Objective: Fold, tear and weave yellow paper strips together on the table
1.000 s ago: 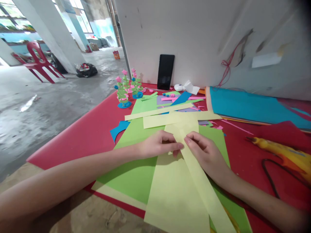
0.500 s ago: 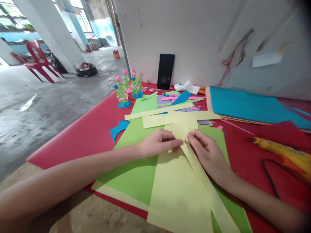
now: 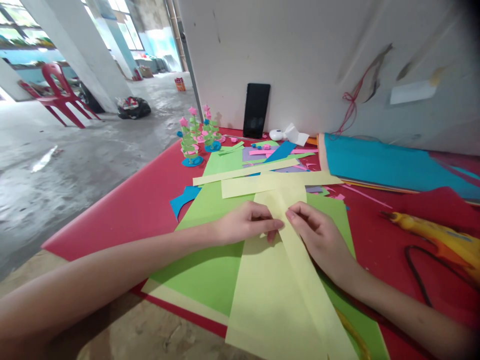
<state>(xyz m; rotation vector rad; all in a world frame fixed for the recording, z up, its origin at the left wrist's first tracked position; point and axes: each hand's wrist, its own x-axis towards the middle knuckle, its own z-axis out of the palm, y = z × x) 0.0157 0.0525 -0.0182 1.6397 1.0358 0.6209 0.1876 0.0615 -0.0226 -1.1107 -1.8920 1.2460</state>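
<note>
A pale yellow paper sheet [image 3: 266, 290] lies lengthwise in front of me, with a long strip-like section [image 3: 305, 280] running down its right side. My left hand [image 3: 258, 222] comes in from the left, its thumb and fingers pinching the sheet near its upper middle. Just across from it, my right hand [image 3: 318, 230] pinches the right edge of the same paper, fingertips close to the left ones. Beneath is a green paper sheet [image 3: 210, 265]. Two cut yellow strips [image 3: 240, 187] lie crosswise beyond my hands. A curved yellow object [image 3: 352, 330] peeks out at lower right, mostly hidden.
Small paper trees [image 3: 192, 150] with pink stars stand at the far left. A dark phone [image 3: 256, 110] leans on the white panel. On the right are a yellow glue gun [image 3: 431, 232] with a cord and stacked blue paper [image 3: 375, 162]. Paper scraps [image 3: 281, 151] litter the back.
The gap between the strip section and the rest of the yellow sheet has closed. The curved yellow object now shows at lower right. Both hands keep nearly the same place.
</note>
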